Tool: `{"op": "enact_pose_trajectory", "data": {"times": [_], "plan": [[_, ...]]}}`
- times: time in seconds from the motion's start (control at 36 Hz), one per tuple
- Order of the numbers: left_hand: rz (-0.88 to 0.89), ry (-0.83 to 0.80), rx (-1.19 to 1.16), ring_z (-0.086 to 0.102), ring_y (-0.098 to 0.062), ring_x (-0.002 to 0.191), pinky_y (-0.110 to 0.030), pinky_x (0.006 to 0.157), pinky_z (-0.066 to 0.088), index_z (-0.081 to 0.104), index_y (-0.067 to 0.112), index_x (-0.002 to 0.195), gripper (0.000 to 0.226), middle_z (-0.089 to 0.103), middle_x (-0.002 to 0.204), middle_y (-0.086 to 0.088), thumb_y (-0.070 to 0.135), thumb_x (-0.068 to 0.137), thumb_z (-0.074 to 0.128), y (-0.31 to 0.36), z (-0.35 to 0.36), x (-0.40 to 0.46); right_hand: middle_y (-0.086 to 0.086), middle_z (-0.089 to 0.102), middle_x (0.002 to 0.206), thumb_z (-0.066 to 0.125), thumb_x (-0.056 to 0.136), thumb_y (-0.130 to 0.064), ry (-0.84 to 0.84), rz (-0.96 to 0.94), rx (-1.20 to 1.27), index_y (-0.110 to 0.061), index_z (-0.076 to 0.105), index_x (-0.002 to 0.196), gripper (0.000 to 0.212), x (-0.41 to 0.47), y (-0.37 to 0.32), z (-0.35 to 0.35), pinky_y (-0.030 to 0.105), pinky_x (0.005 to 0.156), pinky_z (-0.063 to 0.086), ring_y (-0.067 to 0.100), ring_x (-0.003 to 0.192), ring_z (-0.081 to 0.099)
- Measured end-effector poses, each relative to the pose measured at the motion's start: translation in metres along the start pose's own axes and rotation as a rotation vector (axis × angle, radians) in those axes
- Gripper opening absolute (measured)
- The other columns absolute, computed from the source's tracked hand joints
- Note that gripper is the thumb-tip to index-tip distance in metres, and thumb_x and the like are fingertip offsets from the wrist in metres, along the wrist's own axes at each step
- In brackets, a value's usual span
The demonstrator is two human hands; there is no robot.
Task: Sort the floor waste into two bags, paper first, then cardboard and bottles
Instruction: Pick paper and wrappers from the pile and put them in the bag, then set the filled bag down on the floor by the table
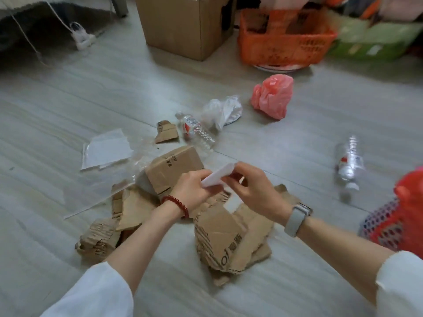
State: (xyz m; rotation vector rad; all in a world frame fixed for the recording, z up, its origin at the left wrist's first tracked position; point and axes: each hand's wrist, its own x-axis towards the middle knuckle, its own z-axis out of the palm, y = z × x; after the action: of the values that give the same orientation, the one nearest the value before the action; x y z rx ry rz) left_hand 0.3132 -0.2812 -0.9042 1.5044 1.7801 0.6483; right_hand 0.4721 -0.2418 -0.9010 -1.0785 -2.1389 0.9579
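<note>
My left hand (192,187) and my right hand (254,186) both grip a folded white paper (218,176) above a heap of torn cardboard pieces (219,232). More white paper sheets (106,149) lie flat on the floor to the left. A small cardboard scrap (166,131) sits beside a crushed clear plastic bottle (198,131). A second clear bottle (349,164) lies to the right. A crumpled clear plastic bag (223,110) and a pink plastic bag (273,96) rest farther back.
A big cardboard box (183,24) and an orange plastic crate (283,40) stand at the back. A green box (370,40) is at the far right. Red mesh and plastic (398,216) lie by my right arm. White cords and a plug (80,35) lie at the back left.
</note>
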Motion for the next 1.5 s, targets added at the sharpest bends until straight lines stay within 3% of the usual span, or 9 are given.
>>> {"op": "enact_pose_trajectory", "data": {"times": [0.14,0.25,0.42,0.47,0.61,0.78,0.94,1.22,1.5], "plan": [[0.258,-0.083,-0.029,0.053,-0.01,0.097,-0.028,0.086,0.047,0.047,0.017,0.128,0.055,0.054,0.118,0.0,0.024,0.079,0.071,0.093,0.065,0.05,-0.012,0.056,0.068,0.059,0.088,-0.005,0.457,0.217,-0.073,-0.007,0.061,0.086,0.004,-0.049,0.034,-0.119,0.01,0.055,0.039,0.005,0.06,0.057],[0.351,-0.145,-0.059,0.05,-0.015,0.111,-0.025,0.093,0.041,0.033,0.014,0.139,0.063,0.041,0.134,-0.005,0.022,0.085,0.064,0.164,0.129,0.065,0.002,0.06,0.064,0.059,0.089,-0.013,0.893,0.361,-0.239,-0.016,0.055,0.082,0.009,-0.11,0.049,-0.206,0.009,0.053,0.038,0.0,0.053,0.057],[0.558,-0.259,-0.019,0.044,-0.022,0.122,-0.023,0.1,0.032,0.042,0.012,0.133,0.046,0.041,0.134,-0.009,0.021,0.09,0.055,0.247,0.21,0.055,0.016,0.066,0.08,0.06,0.086,-0.014,1.22,0.579,-0.761,-0.004,0.059,0.09,0.01,-0.198,0.067,-0.282,0.04,0.063,0.047,0.037,0.077,0.063],[0.597,-0.287,0.007,0.039,-0.022,0.127,-0.028,0.105,0.03,0.041,0.01,0.134,0.047,0.04,0.138,-0.009,0.021,0.09,0.053,0.263,0.23,0.049,0.013,0.065,0.091,0.053,0.086,-0.012,1.067,0.675,-0.922,-0.007,0.061,0.094,0.012,-0.217,0.074,-0.288,0.038,0.064,0.048,0.036,0.085,0.062],[0.54,-0.329,0.181,0.025,-0.021,0.138,-0.041,0.104,0.035,0.026,0.011,0.141,0.056,0.019,0.153,-0.002,0.026,0.091,0.047,0.277,0.265,0.041,-0.004,0.03,0.15,0.041,0.083,-0.002,0.209,0.923,-0.741,-0.025,0.041,0.138,0.06,-0.241,0.094,-0.28,0.04,0.106,0.033,0.019,0.138,0.027],[0.443,-0.334,0.139,0.048,-0.03,0.113,-0.044,0.083,0.049,0.034,0.012,0.128,0.046,0.042,0.131,-0.007,0.014,0.084,0.047,0.274,0.278,0.055,0.012,0.053,0.131,0.04,0.085,-0.019,0.866,1.013,-0.633,-0.007,0.052,0.126,0.044,-0.266,0.106,-0.299,0.042,0.104,0.033,0.032,0.124,0.043],[0.208,-0.323,0.013,0.057,-0.029,0.079,-0.033,0.07,0.049,0.047,0.013,0.117,0.035,0.055,0.085,-0.008,0.005,0.083,0.043,0.279,0.283,0.061,0.027,0.06,0.107,0.05,0.086,-0.01,1.051,1.47,-0.051,0.004,0.056,0.107,0.026,-0.289,0.142,-0.292,0.036,0.079,0.043,0.041,0.101,0.056],[-0.076,-0.333,0.07,0.053,-0.03,0.086,-0.036,0.075,0.046,0.046,0.005,0.117,0.035,0.058,0.097,-0.013,0.0,0.083,0.039,0.305,0.241,0.019,0.022,0.063,0.102,0.05,0.085,-0.006,0.985,1.496,0.196,0.003,0.058,0.102,0.021,-0.303,0.095,-0.294,0.04,0.084,0.046,0.037,0.097,0.06],[-0.202,-0.427,0.243,0.052,-0.025,0.077,-0.028,0.065,0.038,0.051,0.011,0.09,0.019,0.05,0.071,0.002,-0.003,0.079,0.045,0.407,0.157,-0.062,0.016,0.064,0.085,0.049,0.084,-0.009,0.841,1.649,0.462,-0.012,0.06,0.082,0.011,-0.338,-0.047,-0.355,0.038,0.074,0.048,0.031,0.082,0.061]]}}
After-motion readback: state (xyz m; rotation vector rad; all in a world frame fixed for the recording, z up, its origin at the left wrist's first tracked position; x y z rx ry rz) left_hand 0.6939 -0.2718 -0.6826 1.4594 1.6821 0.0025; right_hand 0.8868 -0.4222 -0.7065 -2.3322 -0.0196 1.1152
